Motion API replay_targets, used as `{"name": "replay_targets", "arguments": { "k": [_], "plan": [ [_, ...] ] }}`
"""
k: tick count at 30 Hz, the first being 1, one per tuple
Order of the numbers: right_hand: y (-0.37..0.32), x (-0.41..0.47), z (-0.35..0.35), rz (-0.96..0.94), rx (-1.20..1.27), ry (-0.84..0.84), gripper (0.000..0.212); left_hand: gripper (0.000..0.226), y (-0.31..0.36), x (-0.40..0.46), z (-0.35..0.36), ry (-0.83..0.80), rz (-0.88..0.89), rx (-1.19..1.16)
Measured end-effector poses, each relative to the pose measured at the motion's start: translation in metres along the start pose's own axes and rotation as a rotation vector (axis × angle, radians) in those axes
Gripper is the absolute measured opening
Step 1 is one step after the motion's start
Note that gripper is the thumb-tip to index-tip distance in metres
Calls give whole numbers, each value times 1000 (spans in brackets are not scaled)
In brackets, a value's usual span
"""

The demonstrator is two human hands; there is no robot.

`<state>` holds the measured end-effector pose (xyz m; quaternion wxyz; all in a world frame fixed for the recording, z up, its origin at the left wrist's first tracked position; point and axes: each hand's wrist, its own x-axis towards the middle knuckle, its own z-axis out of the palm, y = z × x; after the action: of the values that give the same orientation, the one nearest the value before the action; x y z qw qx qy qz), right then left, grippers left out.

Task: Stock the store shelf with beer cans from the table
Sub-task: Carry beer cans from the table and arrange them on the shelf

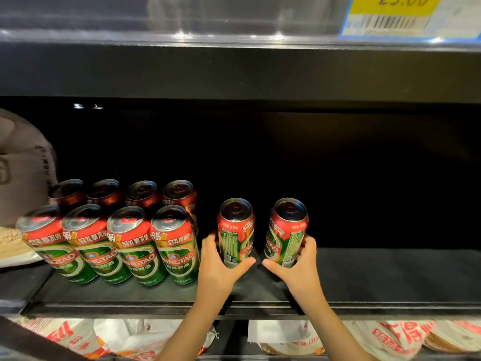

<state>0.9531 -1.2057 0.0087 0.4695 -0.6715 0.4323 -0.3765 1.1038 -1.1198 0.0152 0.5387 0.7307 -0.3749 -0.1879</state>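
Two rows of red-and-green beer cans point(135, 241) stand on the left part of the dark shelf point(390, 277). My left hand point(218, 267) grips one upright can point(235, 230) just right of those rows. My right hand point(299, 267) grips a second upright can point(287, 230) a little further right. Both held cans are over the shelf's front area; whether their bases touch the shelf cannot be told, since my hands hide them.
A brown bag-like object point(23, 165) sits at the shelf's left end. The shelf's right half is dark and bare. White-and-red packaged goods point(390, 337) lie on the shelf below. A yellow price tag point(395, 16) hangs on the shelf edge above.
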Motion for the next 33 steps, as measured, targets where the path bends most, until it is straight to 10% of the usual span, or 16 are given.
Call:
{"name": "replay_targets", "arguments": {
  "k": [33],
  "plan": [
    [7, -2, -5, -32, -6, -64, 57, 67, -16, -7, -3, -54, 75, -73]
  ]
}}
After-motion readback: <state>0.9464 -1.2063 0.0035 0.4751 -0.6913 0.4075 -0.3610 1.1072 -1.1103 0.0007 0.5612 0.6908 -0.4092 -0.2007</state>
